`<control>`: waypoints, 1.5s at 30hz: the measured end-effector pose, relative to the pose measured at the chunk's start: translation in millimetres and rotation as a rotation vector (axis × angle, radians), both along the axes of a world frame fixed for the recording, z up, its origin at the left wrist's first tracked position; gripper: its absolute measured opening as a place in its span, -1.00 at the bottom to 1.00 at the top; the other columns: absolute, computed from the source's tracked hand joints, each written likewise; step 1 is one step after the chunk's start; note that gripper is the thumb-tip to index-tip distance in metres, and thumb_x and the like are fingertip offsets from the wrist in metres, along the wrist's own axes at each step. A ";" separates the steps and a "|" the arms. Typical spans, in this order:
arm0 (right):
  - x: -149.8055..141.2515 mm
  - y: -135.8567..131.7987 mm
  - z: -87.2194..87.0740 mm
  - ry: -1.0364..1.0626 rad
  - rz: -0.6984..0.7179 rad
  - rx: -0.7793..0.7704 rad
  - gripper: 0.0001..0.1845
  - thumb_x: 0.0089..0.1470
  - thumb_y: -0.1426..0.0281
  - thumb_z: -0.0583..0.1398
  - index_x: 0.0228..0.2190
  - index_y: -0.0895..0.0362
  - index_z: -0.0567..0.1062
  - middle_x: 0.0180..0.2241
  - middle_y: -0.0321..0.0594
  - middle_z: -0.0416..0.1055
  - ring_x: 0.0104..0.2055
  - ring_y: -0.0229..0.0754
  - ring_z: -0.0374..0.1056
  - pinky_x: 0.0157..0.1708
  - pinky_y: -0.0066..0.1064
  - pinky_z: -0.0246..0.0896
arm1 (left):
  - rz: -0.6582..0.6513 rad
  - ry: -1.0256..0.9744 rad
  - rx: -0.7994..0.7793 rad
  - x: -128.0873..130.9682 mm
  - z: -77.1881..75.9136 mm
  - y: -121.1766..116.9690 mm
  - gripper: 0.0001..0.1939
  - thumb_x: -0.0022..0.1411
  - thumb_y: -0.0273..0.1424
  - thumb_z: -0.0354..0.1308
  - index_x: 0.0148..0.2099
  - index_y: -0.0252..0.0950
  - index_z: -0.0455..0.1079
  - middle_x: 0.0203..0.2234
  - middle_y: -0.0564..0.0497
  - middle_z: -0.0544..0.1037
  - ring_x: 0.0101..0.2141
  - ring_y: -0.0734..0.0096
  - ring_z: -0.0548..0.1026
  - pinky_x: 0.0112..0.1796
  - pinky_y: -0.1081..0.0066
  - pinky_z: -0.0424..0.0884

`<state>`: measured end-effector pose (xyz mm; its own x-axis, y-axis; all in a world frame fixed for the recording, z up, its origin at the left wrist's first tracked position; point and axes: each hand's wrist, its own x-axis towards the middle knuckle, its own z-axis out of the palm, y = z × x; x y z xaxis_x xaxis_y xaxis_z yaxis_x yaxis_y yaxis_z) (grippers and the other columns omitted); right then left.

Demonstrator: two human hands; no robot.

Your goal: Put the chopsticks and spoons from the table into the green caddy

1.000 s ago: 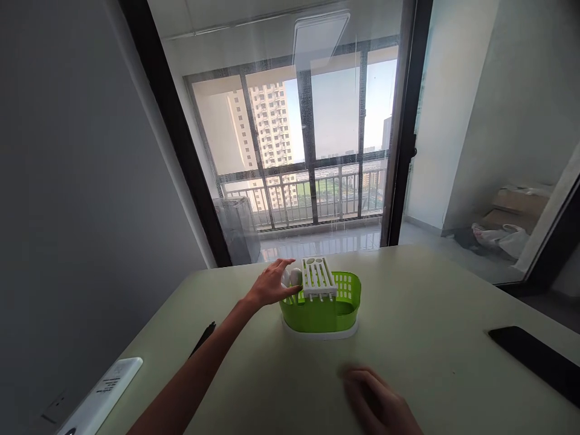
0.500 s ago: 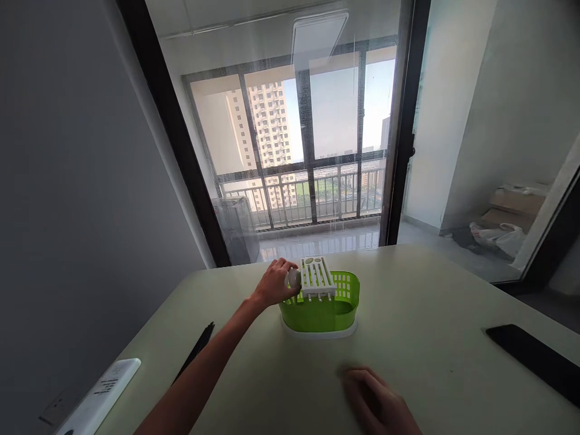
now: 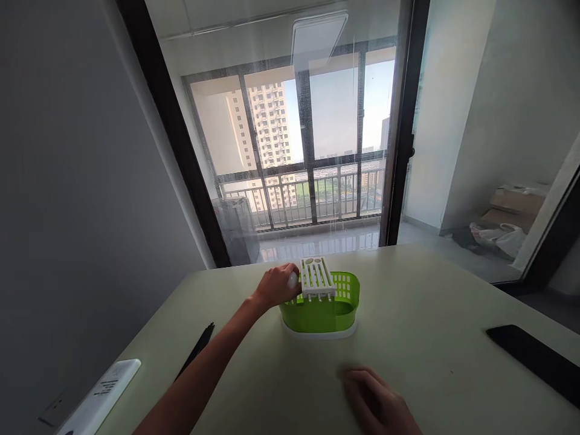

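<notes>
A bright green cutlery basket (image 3: 312, 317) with slotted walls and a white base stands near the far side of the table. Across its top sits a white slotted rack (image 3: 316, 277) with small hooks along the front edge. My left hand (image 3: 275, 286), at the basket's left end, is closed around a small white rounded object (image 3: 293, 280); the rest of it is hidden by the fingers. My right hand (image 3: 378, 399) rests low in front, curled into a loose fist and slightly blurred, with nothing visible in it.
Black chopsticks (image 3: 196, 350) lie on the pale table (image 3: 417, 314) beside my left forearm. A white power strip (image 3: 102, 393) is at the left edge. Near the right edge lies a long black object (image 3: 534, 362). Glass doors stand beyond the table.
My left hand has turned slightly, so less of the white rounded object shows. The basket, rack and right hand have stayed in place.
</notes>
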<state>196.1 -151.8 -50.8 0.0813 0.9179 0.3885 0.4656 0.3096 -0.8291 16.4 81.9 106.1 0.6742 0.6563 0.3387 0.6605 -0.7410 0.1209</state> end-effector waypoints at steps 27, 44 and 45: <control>-4.7 2.4 -10.3 0.041 -0.050 0.053 -0.72 0.27 0.13 0.13 -0.27 0.02 0.54 -0.20 -0.18 0.59 -0.21 -0.20 0.54 -0.18 -0.53 0.41 | 0.131 -0.158 0.124 -0.9 20.3 7.1 -0.84 0.23 -0.32 0.14 -0.30 -0.27 0.50 -0.50 0.01 0.61 -0.48 0.35 0.53 -0.34 0.41 0.34; -5.7 2.1 -9.3 0.039 -0.037 0.035 -0.73 0.29 0.15 0.11 -0.26 0.03 0.53 -0.19 -0.17 0.58 -0.22 -0.22 0.52 -0.19 -0.55 0.39 | 0.227 -0.307 0.209 1.4 83.5 21.8 -0.77 0.15 -0.24 0.13 -0.35 -0.28 0.50 -0.75 0.14 0.35 -0.68 0.41 0.34 -0.40 0.40 0.34; -5.2 2.1 -9.2 0.038 -0.042 0.040 -0.73 0.29 0.16 0.11 -0.26 0.03 0.52 -0.19 -0.18 0.58 -0.22 -0.22 0.52 -0.19 -0.55 0.39 | 0.225 -0.313 0.214 0.6 88.1 21.4 -0.77 0.14 -0.23 0.13 -0.35 -0.28 0.50 -0.76 0.15 0.33 -0.68 0.40 0.33 -0.39 0.40 0.34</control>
<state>190.9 -149.7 -60.0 0.1346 0.8973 0.4204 0.4474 0.3235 -0.8338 17.0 103.3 194.2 0.3660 0.6676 0.6483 0.7640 -0.6134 0.2004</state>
